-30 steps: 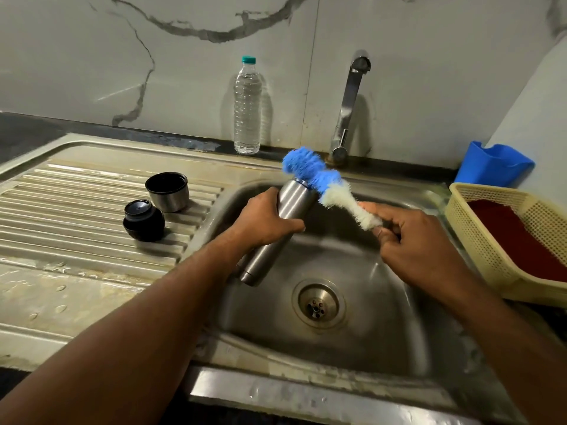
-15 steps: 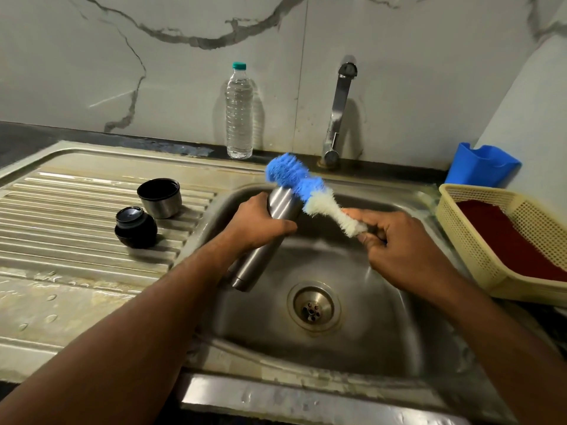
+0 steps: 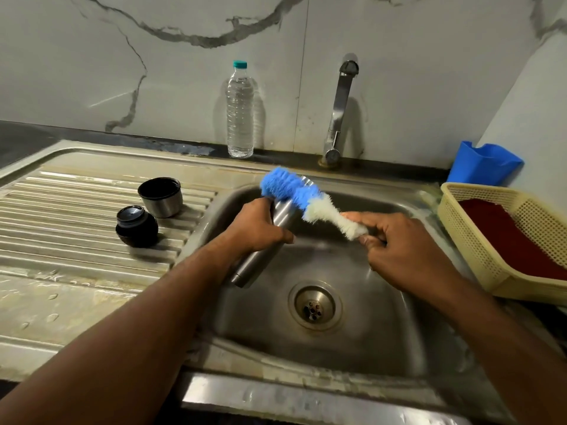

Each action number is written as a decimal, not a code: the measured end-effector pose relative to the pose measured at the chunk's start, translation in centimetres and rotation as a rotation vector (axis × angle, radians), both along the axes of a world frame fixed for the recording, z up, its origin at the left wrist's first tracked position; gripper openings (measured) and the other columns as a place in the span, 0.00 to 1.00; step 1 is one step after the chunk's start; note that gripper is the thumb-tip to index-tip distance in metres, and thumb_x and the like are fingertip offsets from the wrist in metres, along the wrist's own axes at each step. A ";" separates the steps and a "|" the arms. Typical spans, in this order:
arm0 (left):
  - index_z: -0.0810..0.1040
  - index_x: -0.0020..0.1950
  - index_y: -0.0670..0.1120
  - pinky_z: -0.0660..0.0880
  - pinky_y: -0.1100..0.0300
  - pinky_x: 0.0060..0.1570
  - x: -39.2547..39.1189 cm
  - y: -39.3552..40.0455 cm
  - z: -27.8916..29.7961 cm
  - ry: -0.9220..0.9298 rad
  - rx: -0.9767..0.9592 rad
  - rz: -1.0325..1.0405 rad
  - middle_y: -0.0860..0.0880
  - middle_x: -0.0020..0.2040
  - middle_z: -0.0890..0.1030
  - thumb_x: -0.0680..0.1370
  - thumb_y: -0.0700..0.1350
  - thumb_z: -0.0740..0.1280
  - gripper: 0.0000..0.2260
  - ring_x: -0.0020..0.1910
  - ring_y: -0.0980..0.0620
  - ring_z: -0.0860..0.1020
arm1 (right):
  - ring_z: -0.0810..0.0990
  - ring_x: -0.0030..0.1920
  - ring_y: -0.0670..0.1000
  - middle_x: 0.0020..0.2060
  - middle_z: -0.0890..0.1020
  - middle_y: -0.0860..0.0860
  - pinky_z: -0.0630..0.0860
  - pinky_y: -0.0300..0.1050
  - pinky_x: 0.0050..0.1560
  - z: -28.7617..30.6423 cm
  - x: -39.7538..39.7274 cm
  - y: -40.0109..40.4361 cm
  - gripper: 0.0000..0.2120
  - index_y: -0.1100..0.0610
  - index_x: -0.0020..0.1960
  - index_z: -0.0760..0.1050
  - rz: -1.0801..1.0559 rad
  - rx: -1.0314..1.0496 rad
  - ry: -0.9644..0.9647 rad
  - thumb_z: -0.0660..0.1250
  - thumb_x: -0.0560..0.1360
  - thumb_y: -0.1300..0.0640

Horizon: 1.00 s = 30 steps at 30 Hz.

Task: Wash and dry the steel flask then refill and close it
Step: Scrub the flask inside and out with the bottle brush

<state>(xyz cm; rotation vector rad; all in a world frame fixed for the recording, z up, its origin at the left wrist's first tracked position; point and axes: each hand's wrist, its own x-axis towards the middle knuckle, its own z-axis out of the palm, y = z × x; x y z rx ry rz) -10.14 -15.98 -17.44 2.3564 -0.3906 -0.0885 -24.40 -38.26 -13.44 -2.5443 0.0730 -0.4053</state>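
Left grip [image 3: 256, 223] clamped round steel flask [image 3: 260, 259], which I see tilted over sink basin [image 3: 383, 332], mouth up toward tap [image 3: 339, 111]. Farther left on drainboard [image 3: 76, 240]: black stopper [image 3: 136, 223], steel cup [image 3: 160, 197] just beside it. Water bottle [image 3: 240, 111] upright at wall. Bottle brush [image 3: 302, 200] lies across flask mouth, blue bristles against rim. Right grip [image 3: 399, 243] pinching brush's white end. Yellow basket [image 3: 491, 256] far right.

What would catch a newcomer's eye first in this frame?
The blue and white brush, held in the right hand against the mouth of the steel flask that the left hand grips over the sink. Next, the water bottle standing by the wall.
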 end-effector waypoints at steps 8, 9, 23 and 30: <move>0.75 0.67 0.46 0.76 0.56 0.52 -0.2 0.1 0.2 -0.075 0.051 0.002 0.49 0.58 0.79 0.66 0.57 0.84 0.36 0.55 0.50 0.78 | 0.81 0.49 0.40 0.58 0.85 0.42 0.80 0.42 0.52 0.4 -0.1 0.0 0.28 0.40 0.72 0.76 -0.019 0.031 -0.041 0.67 0.78 0.64; 0.75 0.67 0.46 0.76 0.56 0.52 -0.3 0.1 0.2 -0.079 0.049 0.004 0.49 0.58 0.79 0.66 0.57 0.84 0.36 0.55 0.50 0.78 | 0.81 0.47 0.40 0.57 0.85 0.41 0.81 0.43 0.51 0.4 -0.1 0.0 0.28 0.40 0.72 0.75 -0.023 0.040 -0.049 0.67 0.78 0.64; 0.75 0.66 0.46 0.76 0.58 0.49 -0.1 -0.5 0.7 -0.013 -0.057 0.022 0.49 0.56 0.81 0.66 0.51 0.83 0.32 0.53 0.50 0.80 | 0.80 0.36 0.39 0.47 0.85 0.39 0.75 0.32 0.36 0.7 -0.3 -0.1 0.28 0.41 0.73 0.74 -0.015 0.026 -0.072 0.66 0.79 0.65; 0.76 0.63 0.45 0.80 0.54 0.52 -0.1 -0.5 0.8 0.006 -0.086 0.021 0.48 0.55 0.81 0.67 0.52 0.81 0.29 0.52 0.49 0.80 | 0.80 0.35 0.41 0.44 0.84 0.39 0.77 0.35 0.32 1.0 -0.4 -0.1 0.28 0.39 0.72 0.72 -0.015 0.008 -0.065 0.67 0.79 0.64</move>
